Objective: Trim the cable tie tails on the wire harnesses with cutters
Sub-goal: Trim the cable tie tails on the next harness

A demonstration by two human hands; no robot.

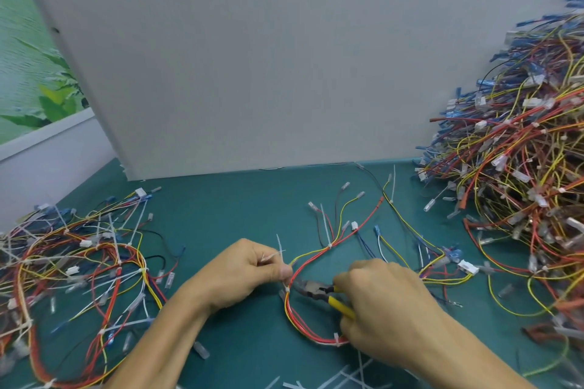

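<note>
While our left hand (249,271) pinches a white cable tie tail (280,246) between thumb and curled fingers, our right hand (382,303) wraps around the yellow-handled cutters (316,289), whose tip sits just beside the tie, perhaps touching, on the red-and-yellow harness (316,338) lying on the green mat (221,215).

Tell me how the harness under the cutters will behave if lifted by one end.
Probably floppy: the wire harness lies in a loose curve on the green table. Likely light, being only a few thin wires. Its splayed terminals may snag when dragged.
</note>
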